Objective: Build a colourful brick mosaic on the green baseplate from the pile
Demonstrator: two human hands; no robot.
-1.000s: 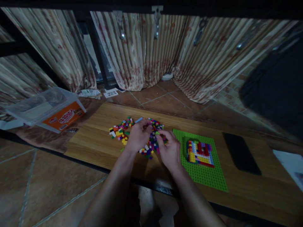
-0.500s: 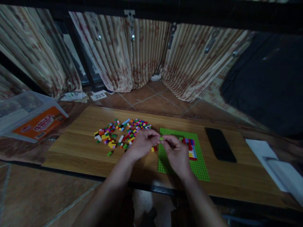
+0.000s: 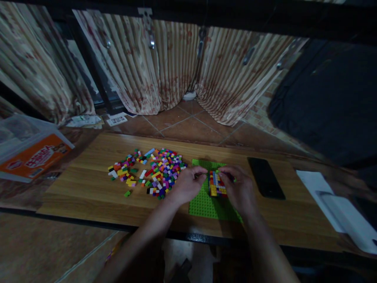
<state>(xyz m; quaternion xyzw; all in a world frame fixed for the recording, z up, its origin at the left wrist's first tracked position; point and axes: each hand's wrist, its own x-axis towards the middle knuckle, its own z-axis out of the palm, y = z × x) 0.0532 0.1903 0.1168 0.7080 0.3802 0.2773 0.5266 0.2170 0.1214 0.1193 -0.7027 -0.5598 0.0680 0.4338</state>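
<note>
A built block of coloured bricks (image 3: 214,188) stands on the green baseplate (image 3: 200,206). My right hand (image 3: 240,188) is over the block's right side, hiding part of it. Thumb and forefinger pinch a small green brick (image 3: 217,171) at the block's far edge; whether it is pressed on, I cannot tell. My left hand (image 3: 188,184) hovers over the plate's left side, just left of the block. Its thumb and forefinger are curled, tips slightly apart, with nothing visible between them.
Many loose bricks (image 3: 159,173) lie in a pile left of the plate, with one green brick (image 3: 127,193) apart from them. A black phone (image 3: 266,178) lies right of the plate. A clear plastic box (image 3: 35,151) stands at the far left, white objects (image 3: 338,208) at the right.
Both hands have moved from the plate's left edge to the built block, the right hand carrying the green brick. My left hand has let go of that brick. The view has shifted slightly.
</note>
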